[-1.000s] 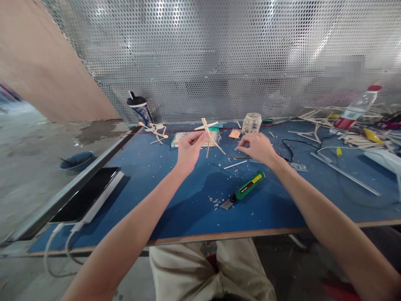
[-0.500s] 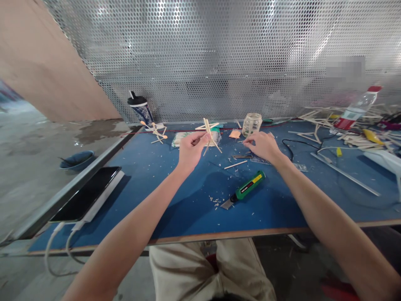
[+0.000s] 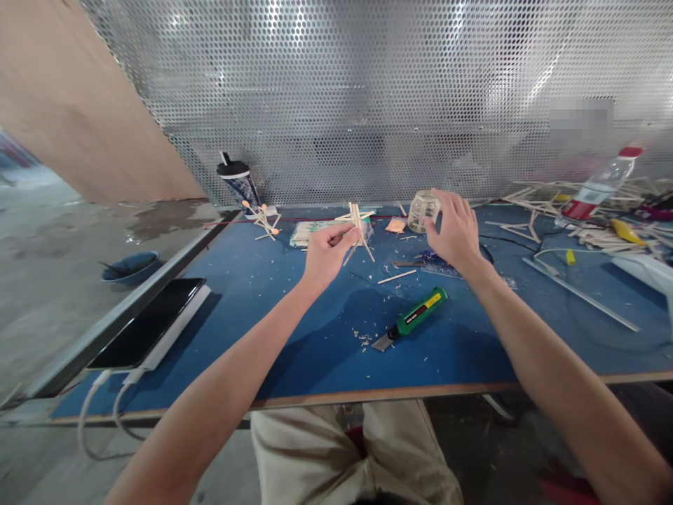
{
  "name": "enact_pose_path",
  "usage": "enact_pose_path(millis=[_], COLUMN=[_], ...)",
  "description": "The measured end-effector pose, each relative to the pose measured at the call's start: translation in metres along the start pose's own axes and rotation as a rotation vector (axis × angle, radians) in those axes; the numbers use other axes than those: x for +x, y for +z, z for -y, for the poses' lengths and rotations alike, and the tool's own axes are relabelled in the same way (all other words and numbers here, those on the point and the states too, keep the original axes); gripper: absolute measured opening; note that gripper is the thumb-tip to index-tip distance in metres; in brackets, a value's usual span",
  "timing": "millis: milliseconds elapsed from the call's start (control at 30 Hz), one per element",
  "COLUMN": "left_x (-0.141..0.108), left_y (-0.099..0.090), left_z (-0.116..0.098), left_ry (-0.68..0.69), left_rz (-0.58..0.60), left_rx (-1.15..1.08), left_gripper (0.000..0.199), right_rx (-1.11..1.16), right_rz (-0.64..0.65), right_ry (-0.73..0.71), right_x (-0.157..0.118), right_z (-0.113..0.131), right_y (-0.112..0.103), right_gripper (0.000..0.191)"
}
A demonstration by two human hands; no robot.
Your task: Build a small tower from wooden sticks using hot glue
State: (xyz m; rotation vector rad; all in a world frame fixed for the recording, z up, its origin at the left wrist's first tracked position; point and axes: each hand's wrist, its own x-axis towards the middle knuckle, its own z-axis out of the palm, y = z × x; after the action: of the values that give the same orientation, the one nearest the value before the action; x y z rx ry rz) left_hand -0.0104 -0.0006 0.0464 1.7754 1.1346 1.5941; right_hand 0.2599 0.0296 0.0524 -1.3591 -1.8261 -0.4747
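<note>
My left hand [image 3: 331,254] pinches a small structure of pale wooden sticks [image 3: 356,217], some upright and others splayed below the fingers. At the right, my right hand [image 3: 456,228] curls round the near right side of a clear jar [image 3: 422,212], thumb in front and fingers behind. The jar looks slightly tilted; its contents are hard to make out. Below the hands lies a green utility knife [image 3: 420,312] with its blade out. One loose stick [image 3: 397,276] lies between the knife and the jar. Behind my left hand is a plastic pack of sticks [image 3: 305,233].
A cotton-swab structure [image 3: 267,221] stands near a dark-lidded cup [image 3: 239,179]. A phone on a white block [image 3: 150,326] lies at the left with cables. An orange piece [image 3: 396,225] sits beside the jar. At the right are a bottle [image 3: 599,186], stick frames and cables.
My right hand has risen from the table in front of the jar to the jar's right side and round it. My left hand has shifted slightly right and down, still holding the sticks.
</note>
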Motion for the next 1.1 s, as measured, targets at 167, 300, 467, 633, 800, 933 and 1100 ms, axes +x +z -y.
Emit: enact_pose_path(millis=[167, 300, 467, 633, 800, 933, 1100], left_x=[-0.003, -0.007, -0.01, -0.01, -0.011, -0.011, -0.006], left_y=[0.002, 0.005, 0.009, 0.007, 0.005, 0.005, 0.003], left_z=[-0.001, -0.003, -0.006, -0.007, -0.008, -0.009, -0.001], left_ry=[0.009, 0.076, 0.189, 0.248, 0.336, 0.322, 0.105], left_rz=[0.08, 0.096, 0.171, 0.269, 0.307, 0.214, -0.19], left_rx=[0.062, 0.186, 0.269, 0.345, 0.488, 0.424, 0.121], left_gripper=[0.026, 0.025, 0.021, 0.021, 0.022, 0.024, 0.028], right_rx=[0.139, 0.34, 0.546, 0.567, 0.458, 0.413, 0.575], right_rz=[-0.056, -0.048, 0.001, 0.05, 0.081, 0.083, 0.003], right_ry=[-0.056, -0.105, -0.101, -0.076, -0.154, -0.161, 0.111], right_x=[-0.003, -0.01, -0.019, -0.02, -0.019, -0.017, -0.015], right_z=[0.023, 0.047, 0.068, 0.071, 0.067, 0.063, 0.054], right_y=[-0.01, -0.016, -0.012, -0.009, -0.013, -0.014, -0.001], right_gripper=[0.041, 0.029, 0.021, 0.015, 0.011, 0.016, 0.022])
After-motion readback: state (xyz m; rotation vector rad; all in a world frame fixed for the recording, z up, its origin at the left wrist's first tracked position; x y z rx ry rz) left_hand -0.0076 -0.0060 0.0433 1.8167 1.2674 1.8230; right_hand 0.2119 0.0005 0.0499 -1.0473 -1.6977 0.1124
